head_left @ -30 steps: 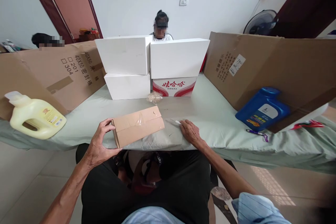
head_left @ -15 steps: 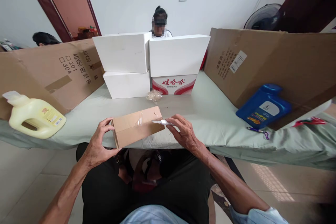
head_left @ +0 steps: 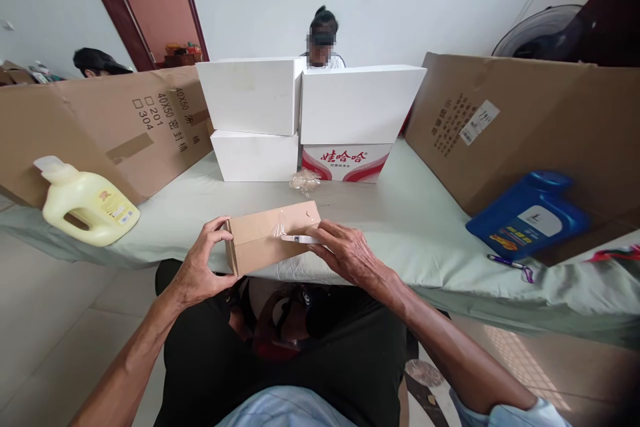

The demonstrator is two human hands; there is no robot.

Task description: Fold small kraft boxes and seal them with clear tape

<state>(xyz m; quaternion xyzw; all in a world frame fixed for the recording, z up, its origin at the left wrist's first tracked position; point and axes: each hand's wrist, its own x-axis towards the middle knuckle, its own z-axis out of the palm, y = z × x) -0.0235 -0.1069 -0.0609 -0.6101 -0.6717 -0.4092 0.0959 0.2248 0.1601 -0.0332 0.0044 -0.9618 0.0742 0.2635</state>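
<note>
A small brown cardboard box (head_left: 263,233), taped over with clear tape, lies at the near edge of the table. My left hand (head_left: 203,267) grips its left end, thumb and fingers wrapped round the corner. My right hand (head_left: 343,252) is closed on a small white utility knife (head_left: 299,239), whose tip rests on the box's top near the tape seam.
Cardboard sheets (head_left: 115,127) wall in the pale green table (head_left: 400,213) on both sides. White foam boxes (head_left: 255,97) and a red-printed carton (head_left: 345,161) stand at the back, with a person seated behind them. A cream jug (head_left: 87,203) lies left, a blue jug (head_left: 530,213) right.
My right hand picked the knife up off the table and brought it left onto the box. The left hand kept its hold on the box. The view shifted slightly.
</note>
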